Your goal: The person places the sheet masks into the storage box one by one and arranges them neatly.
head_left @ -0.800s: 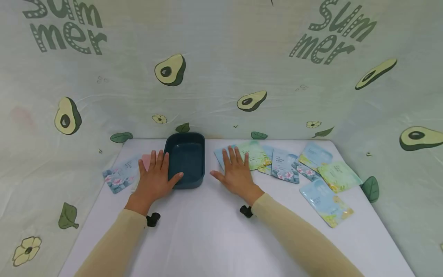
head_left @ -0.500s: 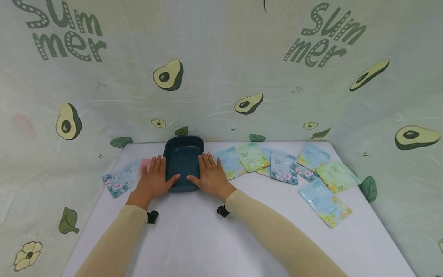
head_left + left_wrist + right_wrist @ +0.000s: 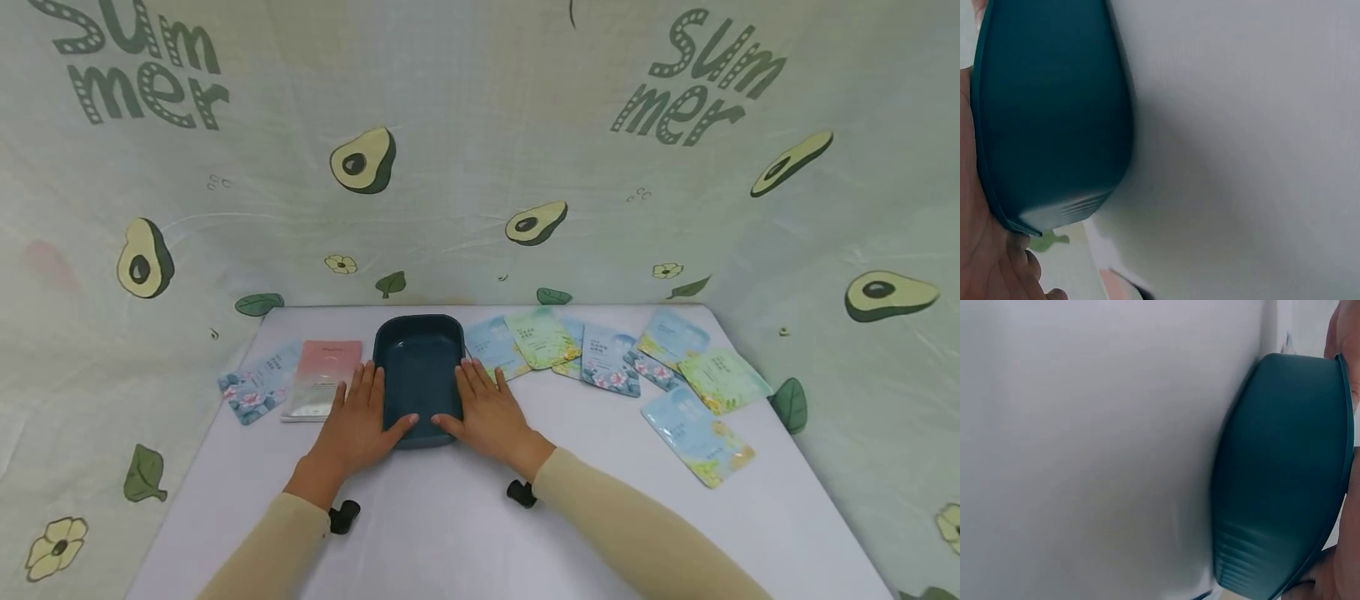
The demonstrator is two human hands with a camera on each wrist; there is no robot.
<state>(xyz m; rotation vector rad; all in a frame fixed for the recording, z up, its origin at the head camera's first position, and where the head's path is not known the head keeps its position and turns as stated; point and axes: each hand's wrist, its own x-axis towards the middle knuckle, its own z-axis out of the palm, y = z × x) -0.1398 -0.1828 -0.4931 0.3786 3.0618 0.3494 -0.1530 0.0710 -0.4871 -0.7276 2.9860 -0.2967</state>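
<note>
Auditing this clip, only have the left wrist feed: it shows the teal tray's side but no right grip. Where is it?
Observer: Head view has the right grip beside the tray, fingers straight along its right rim.
Operator: Copy. My feed cuts off there too. What's lying nearest the tray on that right side?
Observer: A blue packet, partly under a green packet.
</note>
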